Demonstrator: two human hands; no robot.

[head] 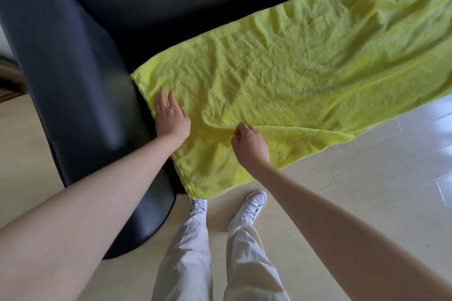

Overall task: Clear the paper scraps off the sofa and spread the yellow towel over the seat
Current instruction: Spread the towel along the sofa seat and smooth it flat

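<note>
Yellow towel lies spread over seat of black sofa, front edge hanging over seat lip toward floor. No paper scraps in view. Our left hand rests flat, fingers released, pressing towel near armrest-side edge. Our right hand pinches a ridge of cloth at front fold, grasping towel. Fabric looks soft, light, limp, wrinkles easily; we judge it slides on smooth sofa. Best taken at hem or corners, then tugged outward to flatten creases.

Yellow towel spread over black sofa, left hand flat, right hand pinching fold
</note>
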